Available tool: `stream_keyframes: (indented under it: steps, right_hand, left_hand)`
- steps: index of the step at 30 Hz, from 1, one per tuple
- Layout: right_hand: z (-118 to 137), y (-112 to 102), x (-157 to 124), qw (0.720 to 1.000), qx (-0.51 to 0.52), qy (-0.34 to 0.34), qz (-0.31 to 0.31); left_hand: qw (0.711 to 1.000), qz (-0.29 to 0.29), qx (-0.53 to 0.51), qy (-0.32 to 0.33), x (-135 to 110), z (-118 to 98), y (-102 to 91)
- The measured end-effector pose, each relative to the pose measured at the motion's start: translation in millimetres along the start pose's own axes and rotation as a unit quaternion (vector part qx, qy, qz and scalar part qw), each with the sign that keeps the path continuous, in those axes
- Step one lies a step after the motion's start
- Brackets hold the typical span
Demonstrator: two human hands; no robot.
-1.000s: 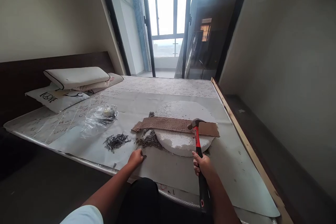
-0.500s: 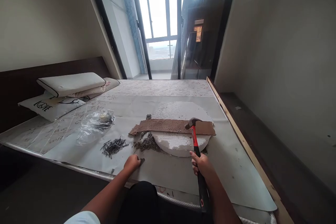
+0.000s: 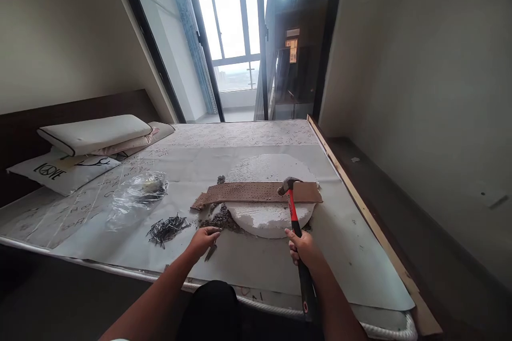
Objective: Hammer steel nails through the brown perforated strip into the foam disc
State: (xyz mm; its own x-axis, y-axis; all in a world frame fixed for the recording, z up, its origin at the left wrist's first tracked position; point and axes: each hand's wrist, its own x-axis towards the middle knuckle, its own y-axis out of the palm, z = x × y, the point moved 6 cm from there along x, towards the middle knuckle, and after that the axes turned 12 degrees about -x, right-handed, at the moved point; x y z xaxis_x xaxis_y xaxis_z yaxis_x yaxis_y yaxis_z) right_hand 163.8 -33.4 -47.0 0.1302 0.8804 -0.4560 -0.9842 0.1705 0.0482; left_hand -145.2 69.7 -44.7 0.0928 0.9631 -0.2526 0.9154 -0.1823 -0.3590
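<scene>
Near the bed's [image 3: 236, 132] front edge, the right hand [image 3: 304, 249] grips the hammer [image 3: 292, 208] mid-handle, likely for control; whether the left hand [image 3: 201, 241] holds the dark piece [image 3: 210, 253], I cannot tell.

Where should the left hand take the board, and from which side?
Probably the left end of the board, held across its long edges, coming from above and the near left. It is long and narrow and juts past the disc there, near the left hand; in this view the hammer overlaps its right half.
</scene>
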Motion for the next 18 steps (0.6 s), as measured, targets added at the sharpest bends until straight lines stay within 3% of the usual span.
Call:
stream_keyframes:
  steps: [4,8,13,18]
  right_hand:
    - [4,-1,-1,1.000,0.000,-0.009,0.001]
    - [7,-2,-3,1.000,-0.007,0.001,-0.004]
    - [14,-4,-3,1.000,-0.018,-0.007,-0.005]
    - [11,-8,1,0.999,-0.035,-0.009,-0.006]
  left_hand:
    - [0.990,0.043,-0.136,0.007,7,-38,37.1]
    - [0.984,0.050,-0.158,0.062,25,-78,77.3]
    - [0.976,0.014,-0.060,0.210,58,-123,121.0]
    - [0.955,-0.026,0.045,0.291,84,-141,154.1]
